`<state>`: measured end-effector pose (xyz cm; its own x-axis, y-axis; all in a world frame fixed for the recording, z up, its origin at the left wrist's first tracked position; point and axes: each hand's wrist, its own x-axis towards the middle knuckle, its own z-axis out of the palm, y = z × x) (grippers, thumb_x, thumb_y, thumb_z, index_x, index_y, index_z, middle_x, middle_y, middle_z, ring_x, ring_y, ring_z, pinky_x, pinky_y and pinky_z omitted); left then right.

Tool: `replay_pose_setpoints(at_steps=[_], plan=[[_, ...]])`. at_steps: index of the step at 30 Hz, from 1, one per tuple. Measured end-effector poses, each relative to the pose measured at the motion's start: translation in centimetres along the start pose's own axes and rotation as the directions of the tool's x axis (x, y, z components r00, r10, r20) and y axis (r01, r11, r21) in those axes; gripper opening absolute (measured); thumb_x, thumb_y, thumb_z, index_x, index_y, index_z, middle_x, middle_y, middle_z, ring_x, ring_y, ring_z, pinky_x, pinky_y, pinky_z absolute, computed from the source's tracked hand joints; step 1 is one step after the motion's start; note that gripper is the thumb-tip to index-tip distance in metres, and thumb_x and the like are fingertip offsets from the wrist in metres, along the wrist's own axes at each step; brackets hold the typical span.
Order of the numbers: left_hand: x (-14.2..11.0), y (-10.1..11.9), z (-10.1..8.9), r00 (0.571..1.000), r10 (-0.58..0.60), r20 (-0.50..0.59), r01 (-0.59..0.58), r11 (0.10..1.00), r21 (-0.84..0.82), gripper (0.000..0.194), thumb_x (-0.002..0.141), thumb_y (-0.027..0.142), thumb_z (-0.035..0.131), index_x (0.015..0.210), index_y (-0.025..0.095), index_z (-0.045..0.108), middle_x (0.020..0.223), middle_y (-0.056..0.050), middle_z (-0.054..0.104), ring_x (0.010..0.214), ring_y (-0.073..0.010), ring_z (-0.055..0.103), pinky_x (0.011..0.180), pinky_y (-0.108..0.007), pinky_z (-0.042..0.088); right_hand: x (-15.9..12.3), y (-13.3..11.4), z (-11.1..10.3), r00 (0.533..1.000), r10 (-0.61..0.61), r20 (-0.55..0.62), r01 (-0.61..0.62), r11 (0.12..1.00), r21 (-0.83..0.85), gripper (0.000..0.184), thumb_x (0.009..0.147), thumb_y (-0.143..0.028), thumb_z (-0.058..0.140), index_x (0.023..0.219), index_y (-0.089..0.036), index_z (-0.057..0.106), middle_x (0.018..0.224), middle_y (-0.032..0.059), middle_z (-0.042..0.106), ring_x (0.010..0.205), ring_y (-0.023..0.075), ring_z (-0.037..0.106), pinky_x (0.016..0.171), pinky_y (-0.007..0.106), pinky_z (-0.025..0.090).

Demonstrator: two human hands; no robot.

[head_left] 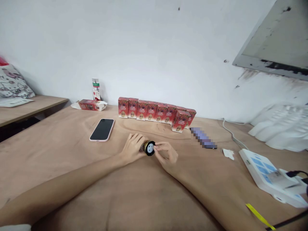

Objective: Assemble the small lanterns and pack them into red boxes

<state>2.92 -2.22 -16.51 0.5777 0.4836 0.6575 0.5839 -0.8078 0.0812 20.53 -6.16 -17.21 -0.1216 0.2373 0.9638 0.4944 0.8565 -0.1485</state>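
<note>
My left hand (133, 148) is wrapped around a small gold-and-black cylinder (145, 147), lying on its side just above the table. Its round end, a pale disc with dark marks inside a black rim, faces right and toward me. At that end, the thumb and forefinger of my right hand (167, 154) are pinched together, touching the disc near its right edge. Whether a small piece sits between these fingertips is too fine to make out. Behind the hands stands a row of red printed boxes (151, 111), with one box (180, 121) set forward at its right end.
A phone (102, 130) lies left, near an opened red package (90, 105) and a small bottle (96, 89). Rightward are a blurred purple item (203, 138), a scrap of white paper (228, 154), a power strip (264, 173), a yellow strip (259, 215) and white moulded packaging (281, 125).
</note>
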Motion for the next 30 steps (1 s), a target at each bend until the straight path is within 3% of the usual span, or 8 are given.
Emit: replay_pose_setpoints(at_steps=[7, 13, 15, 18, 22, 30], plan=[[-0.11, 0.02, 0.13, 1.000, 0.016, -0.011, -0.016, 1.000, 0.026, 0.029, 0.081, 0.040, 0.057, 0.096, 0.015, 0.053, 0.094, -0.006, 0.063, 0.085, -0.0216, 0.054, 0.070, -0.033, 0.027, -0.19, 0.09, 0.03, 0.999, -0.046, 0.011, 0.046, 0.998, -0.031, 0.020, 0.080, -0.005, 0.055, 0.088, -0.023, 0.052, 0.072, 0.0019, 0.064, 0.078, 0.0166, 0.065, 0.064, 0.029, 0.055], [-0.14, 0.05, 0.02, 1.000, 0.017, -0.002, -0.017, 0.999, 0.040, 0.027, 0.081, 0.037, 0.058, 0.096, 0.015, 0.054, 0.094, -0.007, 0.063, 0.085, -0.0220, 0.054, 0.069, -0.033, 0.026, -0.30, -0.02, -0.27, 0.991, -0.075, 0.111, 0.085, 0.993, -0.082, 0.024, 0.080, -0.003, 0.055, 0.095, -0.021, 0.054, 0.074, 0.0030, 0.066, 0.082, 0.0174, 0.064, 0.069, 0.030, 0.055], [-0.12, 0.09, 0.00, 1.000, 0.010, -0.008, -0.009, 0.998, 0.059, 0.027, 0.080, 0.036, 0.059, 0.096, 0.014, 0.054, 0.093, -0.007, 0.063, 0.085, -0.0223, 0.053, 0.069, -0.033, 0.026, -0.20, -0.15, -0.35, 0.993, -0.037, 0.112, 0.044, 0.997, -0.059, 0.023, 0.081, -0.005, 0.054, 0.097, -0.022, 0.055, 0.079, 0.0039, 0.066, 0.084, 0.0171, 0.064, 0.071, 0.030, 0.055], [-0.08, 0.12, 0.00, 1.000, 0.020, -0.013, -0.019, 0.997, 0.080, 0.027, 0.079, 0.035, 0.061, 0.095, 0.015, 0.054, 0.092, -0.006, 0.063, 0.083, -0.0221, 0.053, 0.068, -0.033, 0.026, -0.13, -0.29, -0.37, 0.989, 0.120, 0.081, -0.121, 0.993, 0.011, 0.019, 0.082, -0.007, 0.056, 0.093, -0.023, 0.056, 0.082, 0.0036, 0.066, 0.082, 0.0155, 0.065, 0.072, 0.029, 0.055], [-0.09, 0.10, 0.01, 0.999, 0.048, -0.019, -0.045, 0.993, 0.106, 0.023, 0.079, 0.030, 0.060, 0.096, 0.016, 0.053, 0.094, -0.005, 0.064, 0.083, -0.0219, 0.054, 0.069, -0.034, 0.025, -0.41, -0.13, -0.27, 0.949, 0.310, 0.061, -0.315, 0.937, 0.147, 0.014, 0.080, -0.011, 0.061, 0.086, -0.023, 0.055, 0.081, 0.0021, 0.065, 0.079, 0.0150, 0.065, 0.072, 0.030, 0.054], [-0.19, 0.01, 0.01, 0.998, 0.060, -0.020, -0.058, 0.992, 0.110, 0.024, 0.079, 0.028, 0.060, 0.098, 0.016, 0.052, 0.096, -0.005, 0.065, 0.085, -0.0218, 0.056, 0.070, -0.034, 0.026, -0.68, 0.29, 0.02, 0.924, 0.375, 0.070, -0.381, 0.896, 0.230, 0.011, 0.078, -0.018, 0.065, 0.082, -0.022, 0.055, 0.077, 0.0013, 0.065, 0.080, 0.0153, 0.064, 0.074, 0.031, 0.053]])
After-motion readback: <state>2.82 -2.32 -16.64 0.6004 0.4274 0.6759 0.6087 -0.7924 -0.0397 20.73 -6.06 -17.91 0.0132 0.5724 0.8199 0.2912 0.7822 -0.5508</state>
